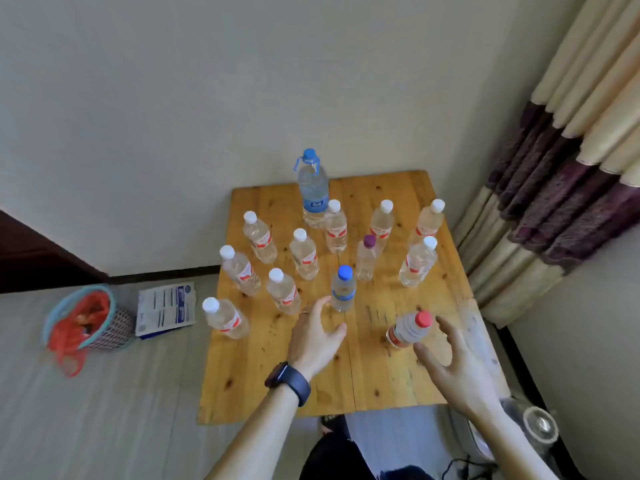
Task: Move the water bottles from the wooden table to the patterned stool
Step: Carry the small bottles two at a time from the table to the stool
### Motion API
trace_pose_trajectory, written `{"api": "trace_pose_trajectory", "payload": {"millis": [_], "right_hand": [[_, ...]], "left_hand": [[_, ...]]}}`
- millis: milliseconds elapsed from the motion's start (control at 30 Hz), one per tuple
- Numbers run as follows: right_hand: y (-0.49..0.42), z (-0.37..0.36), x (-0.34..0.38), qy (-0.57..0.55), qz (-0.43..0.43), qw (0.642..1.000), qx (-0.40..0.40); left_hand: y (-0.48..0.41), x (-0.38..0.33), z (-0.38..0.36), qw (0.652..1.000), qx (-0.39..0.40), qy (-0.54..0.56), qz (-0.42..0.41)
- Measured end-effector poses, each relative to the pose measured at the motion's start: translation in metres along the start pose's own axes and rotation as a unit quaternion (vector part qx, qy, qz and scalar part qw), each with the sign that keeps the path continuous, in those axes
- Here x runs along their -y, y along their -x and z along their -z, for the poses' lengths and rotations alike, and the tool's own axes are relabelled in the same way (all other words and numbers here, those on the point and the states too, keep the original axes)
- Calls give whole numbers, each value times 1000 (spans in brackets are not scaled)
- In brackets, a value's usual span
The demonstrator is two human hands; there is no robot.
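Hands open: left [317,336] by blue-cap bottle [343,289], right [453,362] by red-cap bottle [408,329] near edge [479,323].

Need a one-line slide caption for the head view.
Left hand open beside the small blue-capped bottle, right hand open beside the red-capped bottle; thirteen bottles on the wooden table.

The table [381,372] is knotty, glossy varnished wood; the bottles [304,258] are clear, smooth plastic; the curtain [554,188] is matt cloth.
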State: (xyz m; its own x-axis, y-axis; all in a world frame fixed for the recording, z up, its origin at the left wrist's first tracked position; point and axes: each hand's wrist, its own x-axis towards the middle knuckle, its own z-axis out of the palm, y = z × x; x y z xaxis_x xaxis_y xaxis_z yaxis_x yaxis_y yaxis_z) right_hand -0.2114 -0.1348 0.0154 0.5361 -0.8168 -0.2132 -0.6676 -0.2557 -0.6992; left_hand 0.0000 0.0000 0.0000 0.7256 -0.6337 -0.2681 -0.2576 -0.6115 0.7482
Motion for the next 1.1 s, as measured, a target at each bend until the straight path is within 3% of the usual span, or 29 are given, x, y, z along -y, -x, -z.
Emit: {"api": "trace_pose_trajectory", "payload": {"millis": [200,367,733,933,1100], "right_hand": [[-40,-10,-18,-18,-126,992,9],[-63,-29,-41,-70,-182,976,96],[-113,-58,-43,-35,-125,982,140],[-128,-73,-23,16,-61,977,204],[-129,-86,-15,28,-44,978,203]], "left_hand": [[-71,-2,-26,996,53,46,63],[-109,-1,-47,991,63,68,95],[-109,17,-53,998,39,26,43],[-73,42,-47,996,70,18,52],[-56,46,-51,997,52,24,55]]}}
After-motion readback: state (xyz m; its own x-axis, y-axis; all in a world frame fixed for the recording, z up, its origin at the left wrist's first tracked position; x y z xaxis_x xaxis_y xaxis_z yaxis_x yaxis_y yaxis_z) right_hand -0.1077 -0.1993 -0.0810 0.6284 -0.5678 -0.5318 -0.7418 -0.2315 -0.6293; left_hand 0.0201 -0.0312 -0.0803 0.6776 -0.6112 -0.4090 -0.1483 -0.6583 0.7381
